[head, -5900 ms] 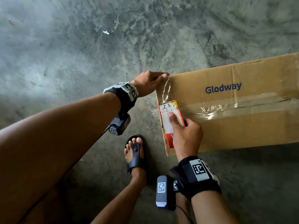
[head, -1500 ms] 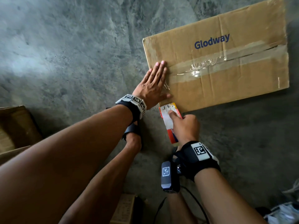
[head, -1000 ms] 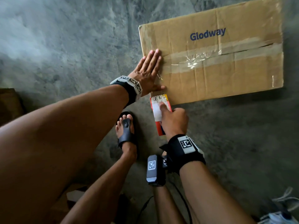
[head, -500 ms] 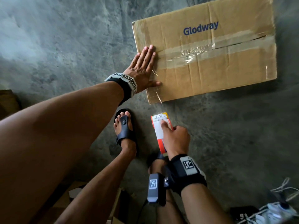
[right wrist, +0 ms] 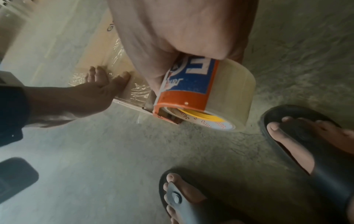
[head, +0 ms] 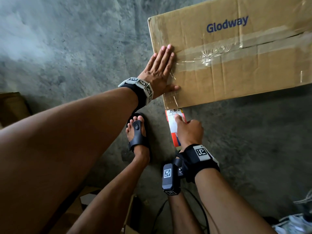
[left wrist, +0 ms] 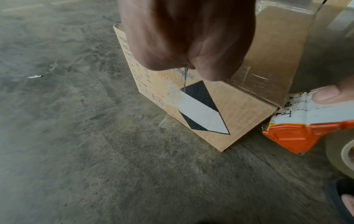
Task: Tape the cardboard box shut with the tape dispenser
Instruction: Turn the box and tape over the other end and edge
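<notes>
A brown cardboard box [head: 236, 68] printed "Glodway" lies on the concrete floor, with clear tape [head: 207, 55] along its top seam and down its near left corner. My left hand [head: 160, 71] lies flat with straight fingers on the box's left end, pressing the tape. My right hand [head: 189, 130] grips the orange tape dispenser [head: 174, 129], index finger stretched along its top. The dispenser's front edge touches the box's near lower corner [left wrist: 275, 107]. Its clear tape roll [right wrist: 229, 94] shows in the right wrist view.
My feet in black sandals [head: 137, 134] stand just left of and under the dispenser. Flattened cardboard [head: 10, 107] lies at the left edge and more cardboard at the bottom. A cable and white items [head: 297, 223] sit at the lower right. Grey concrete floor lies all around.
Half a second ago the dispenser was pulled back from the box with tape stretched between; now it is against the box's near corner again. The left hand stays flat on the box.
</notes>
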